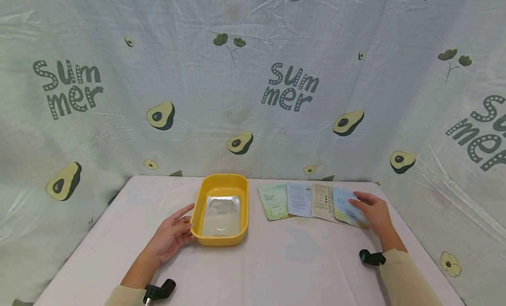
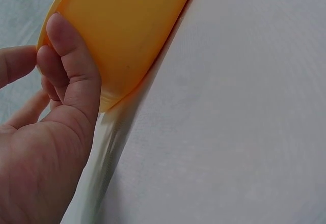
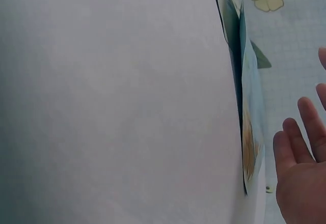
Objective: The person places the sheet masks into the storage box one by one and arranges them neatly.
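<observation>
My left hand (image 1: 172, 234) is at the left side of a yellow tray (image 1: 243, 209), its fingertips touching the rim; the left wrist view shows the fingers (image 2: 76, 66) loosely bent against the outer wall. Inside the tray lies a flat silvery sachet (image 1: 221, 216). Over at the right, my right hand (image 1: 375, 213) has its fingers over the right edge of a blue sachet (image 1: 345, 205). Those fingers (image 3: 310, 127) look relaxed in the right wrist view; whether they touch the sachet I cannot tell.
Left of the blue sachet, a beige one (image 1: 323, 200), a white printed one (image 1: 299, 199) and a green one (image 1: 274, 202) overlap in a row. They lie on a table with a pale cloth (image 1: 269, 271). A printed curtain (image 1: 197, 86) hangs behind and around it.
</observation>
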`<action>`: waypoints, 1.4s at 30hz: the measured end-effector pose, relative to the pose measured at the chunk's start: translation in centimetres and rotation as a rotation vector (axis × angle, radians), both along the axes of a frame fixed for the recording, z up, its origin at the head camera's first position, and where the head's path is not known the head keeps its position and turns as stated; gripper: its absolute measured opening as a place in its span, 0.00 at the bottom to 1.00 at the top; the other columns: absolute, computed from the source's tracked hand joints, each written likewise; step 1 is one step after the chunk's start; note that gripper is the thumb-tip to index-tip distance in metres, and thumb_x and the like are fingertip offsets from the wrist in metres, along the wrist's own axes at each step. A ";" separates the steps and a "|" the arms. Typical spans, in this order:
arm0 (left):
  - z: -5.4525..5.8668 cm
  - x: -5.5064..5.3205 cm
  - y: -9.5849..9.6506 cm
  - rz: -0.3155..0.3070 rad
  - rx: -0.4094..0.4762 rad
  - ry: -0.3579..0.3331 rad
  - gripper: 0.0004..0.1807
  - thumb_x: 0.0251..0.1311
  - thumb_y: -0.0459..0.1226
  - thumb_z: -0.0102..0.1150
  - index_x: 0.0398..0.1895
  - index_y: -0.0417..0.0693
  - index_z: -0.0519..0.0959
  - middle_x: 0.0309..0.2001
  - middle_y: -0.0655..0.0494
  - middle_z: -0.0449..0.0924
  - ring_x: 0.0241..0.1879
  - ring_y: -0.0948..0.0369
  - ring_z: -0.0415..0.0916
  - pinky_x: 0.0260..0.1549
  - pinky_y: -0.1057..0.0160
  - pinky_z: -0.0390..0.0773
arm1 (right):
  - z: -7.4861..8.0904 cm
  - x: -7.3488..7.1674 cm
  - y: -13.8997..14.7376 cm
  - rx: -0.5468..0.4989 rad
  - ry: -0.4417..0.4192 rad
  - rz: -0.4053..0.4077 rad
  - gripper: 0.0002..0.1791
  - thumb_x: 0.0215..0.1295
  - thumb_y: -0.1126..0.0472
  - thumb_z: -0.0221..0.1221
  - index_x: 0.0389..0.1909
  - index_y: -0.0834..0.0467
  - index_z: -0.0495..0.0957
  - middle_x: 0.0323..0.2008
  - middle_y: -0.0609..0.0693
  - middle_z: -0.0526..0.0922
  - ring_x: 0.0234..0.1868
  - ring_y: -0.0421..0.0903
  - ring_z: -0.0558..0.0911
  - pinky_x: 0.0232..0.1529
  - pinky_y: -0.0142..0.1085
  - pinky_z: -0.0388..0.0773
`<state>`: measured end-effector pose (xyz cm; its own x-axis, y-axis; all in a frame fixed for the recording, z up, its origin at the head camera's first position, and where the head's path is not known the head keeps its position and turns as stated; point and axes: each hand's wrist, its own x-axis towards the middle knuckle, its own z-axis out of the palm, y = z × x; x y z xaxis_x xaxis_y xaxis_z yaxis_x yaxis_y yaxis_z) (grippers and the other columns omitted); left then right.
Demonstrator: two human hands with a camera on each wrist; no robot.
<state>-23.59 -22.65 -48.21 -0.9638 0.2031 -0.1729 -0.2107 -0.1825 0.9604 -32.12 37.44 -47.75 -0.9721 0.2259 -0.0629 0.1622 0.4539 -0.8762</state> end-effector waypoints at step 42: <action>-0.1 -0.1 0.2 0.019 0.005 -0.021 0.38 0.72 0.30 0.51 0.82 0.52 0.52 0.52 0.54 0.76 0.40 0.59 0.79 0.46 0.64 0.85 | -1.6 -4.5 3.7 0.158 -0.121 0.048 0.40 0.69 0.51 0.65 0.76 0.62 0.62 0.76 0.69 0.61 0.72 0.67 0.65 0.71 0.62 0.64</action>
<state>-23.69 -22.42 -48.27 -0.9636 0.1859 -0.1923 -0.2275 -0.1914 0.9548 -36.62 41.19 -49.34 -0.9696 0.1958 -0.1468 0.2364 0.5943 -0.7687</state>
